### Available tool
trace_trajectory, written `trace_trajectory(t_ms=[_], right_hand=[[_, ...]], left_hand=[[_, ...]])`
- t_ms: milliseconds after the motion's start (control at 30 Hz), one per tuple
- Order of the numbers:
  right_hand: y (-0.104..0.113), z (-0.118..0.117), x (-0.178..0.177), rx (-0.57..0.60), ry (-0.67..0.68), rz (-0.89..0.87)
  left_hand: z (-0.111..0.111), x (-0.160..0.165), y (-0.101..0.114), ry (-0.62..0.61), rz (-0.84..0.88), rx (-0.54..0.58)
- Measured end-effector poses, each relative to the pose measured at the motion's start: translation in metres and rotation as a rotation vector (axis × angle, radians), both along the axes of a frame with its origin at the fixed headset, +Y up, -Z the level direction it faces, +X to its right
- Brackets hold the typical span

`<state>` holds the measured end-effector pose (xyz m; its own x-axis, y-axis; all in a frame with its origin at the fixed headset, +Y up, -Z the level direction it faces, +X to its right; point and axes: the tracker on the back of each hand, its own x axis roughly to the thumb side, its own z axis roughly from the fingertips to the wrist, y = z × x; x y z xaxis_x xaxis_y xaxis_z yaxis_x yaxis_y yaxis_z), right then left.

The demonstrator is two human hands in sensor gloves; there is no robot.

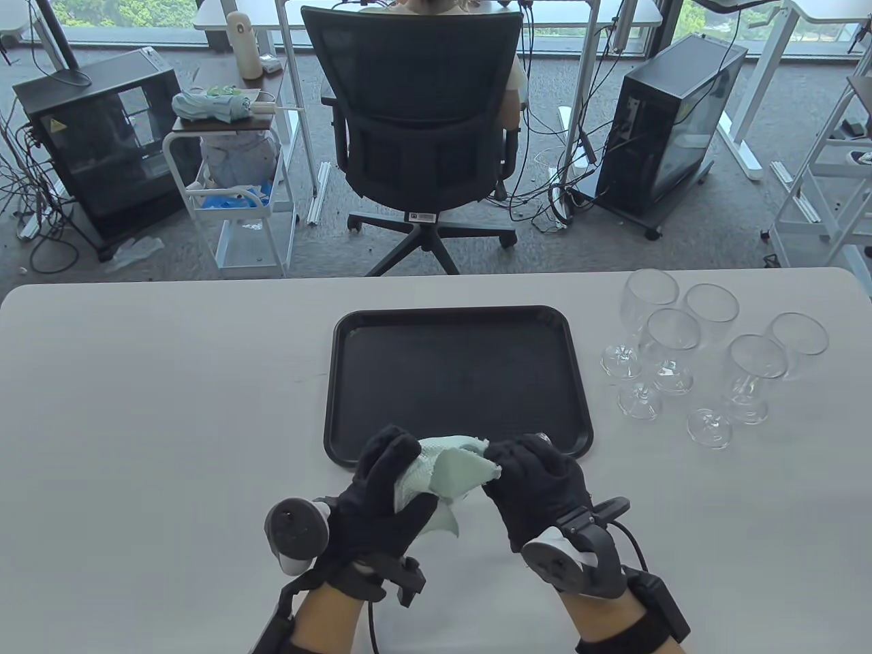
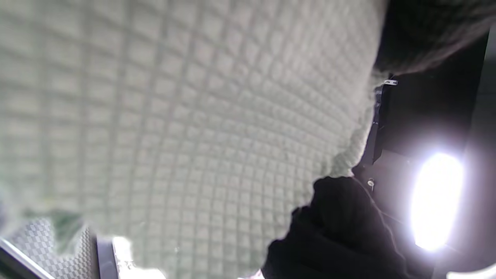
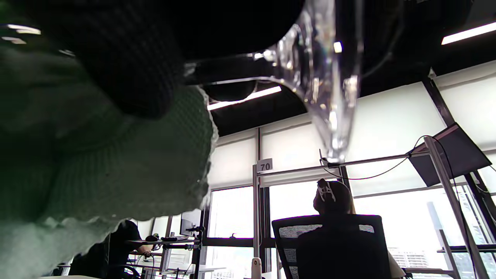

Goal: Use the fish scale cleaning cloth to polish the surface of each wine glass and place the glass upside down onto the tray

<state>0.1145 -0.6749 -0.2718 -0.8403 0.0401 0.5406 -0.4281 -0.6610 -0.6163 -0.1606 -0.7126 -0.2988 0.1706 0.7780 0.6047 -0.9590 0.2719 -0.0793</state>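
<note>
The counter (image 1: 170,409) is carrying a black tray (image 1: 460,371) lying flat at its middle, bare of glasses. To the tray's right, five glasses (image 1: 708,354) are standing upright in a loose cluster, some of their feet nearly touching. Beyond the counter's far edge a chair (image 1: 419,129) is standing with its back to the camera, a person sitting in it, as the right wrist view also shows. Just before the tray's near edge, the two gloved hands are meeting over a pale green cloth (image 1: 443,477). The left hand (image 1: 381,497) is cupping the cloth from the left, its fingers curling round the bundle in a closed grip; in the left wrist view the cloth's waffled weave is filling almost the whole frame. The right hand (image 1: 538,490) is curling round from the right, its fingertips (image 1: 504,453) pressing into the cloth's edge. In the right wrist view a sixth glass (image 3: 325,77) is showing under the right fingers, its clear stem or bowl slanting down beside the cloth, so this grip is closing on the glass. In the table view only a glint of it is showing above the right knuckles, over the tray's near rim.
</note>
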Motion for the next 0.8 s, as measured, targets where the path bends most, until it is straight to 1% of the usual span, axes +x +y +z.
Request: trace_trajectory(t_ms=[33,67,100,133,167,200,233,267,300,333,400,467,500,533,567,600,667,733,767,800], right_hand=[[0.001,0.001,0.003,0.029,0.042,-0.021],[0.003,-0.001,0.008,0.058,0.06,-0.02],[0.003,-0.005,0.013,0.051,0.073,-0.024],[0.001,-0.01,0.022,0.012,0.076,-0.075],[-0.002,-0.015,0.028,-0.029,0.112,-0.131],[-0.006,-0.024,0.036,-0.132,0.203,-0.252],[-0.01,-0.031,0.04,-0.229,0.273,-0.326],[-0.015,-0.036,0.042,-0.351,0.425,-0.429],[-0.018,-0.038,0.042,-0.382,0.489,-0.511],[-0.02,-0.04,0.044,-0.402,0.476,-0.591],[-0.023,-0.042,0.044,-0.444,0.511,-0.646],[-0.026,-0.043,0.043,-0.501,0.498,-0.737],[-0.029,-0.044,0.043,-0.576,0.491,-0.784],[-0.032,-0.045,0.042,-0.691,0.489,-0.83],[-0.034,-0.045,0.042,-0.755,0.483,-0.841],[-0.035,-0.044,0.042,-0.778,0.521,-0.842],[-0.034,-0.044,0.042,-0.646,0.529,-0.779],[-0.027,-0.042,0.04,-0.487,0.57,-0.598],[-0.024,-0.037,0.04,-0.362,0.49,-0.517],[-0.022,-0.034,0.039,-0.292,0.464,-0.471]], left_hand=[[0.001,-0.004,-0.001,0.045,0.043,-0.004],[0.001,-0.007,-0.001,0.059,0.081,-0.013],[0.002,-0.009,0.001,0.062,0.092,-0.018],[0.002,-0.012,0.002,0.081,0.089,-0.026],[0.002,-0.013,0.002,0.069,0.102,-0.03],[0.001,-0.014,0.003,0.039,0.135,-0.044],[0.0,-0.014,0.003,0.01,0.15,-0.058],[0.001,-0.013,0.004,-0.02,0.155,-0.074],[0.001,-0.013,0.003,-0.002,0.132,-0.075],[0.0,-0.014,0.002,-0.009,0.121,-0.075],[0.002,-0.011,0.001,-0.032,0.161,-0.071],[0.004,-0.008,0.005,-0.021,0.096,-0.007],[0.006,-0.006,0.008,-0.027,0.072,0.055],[0.008,-0.006,0.011,-0.004,0.044,0.081],[0.009,-0.007,0.012,0.011,0.028,0.095],[0.009,-0.008,0.012,0.037,0.016,0.093],[0.007,-0.01,0.011,0.037,0.061,0.06],[0.004,-0.015,0.007,0.048,0.135,0.004],[0.003,-0.014,0.006,0.028,0.164,-0.032],[0.003,-0.014,0.004,0.013,0.154,-0.063]])
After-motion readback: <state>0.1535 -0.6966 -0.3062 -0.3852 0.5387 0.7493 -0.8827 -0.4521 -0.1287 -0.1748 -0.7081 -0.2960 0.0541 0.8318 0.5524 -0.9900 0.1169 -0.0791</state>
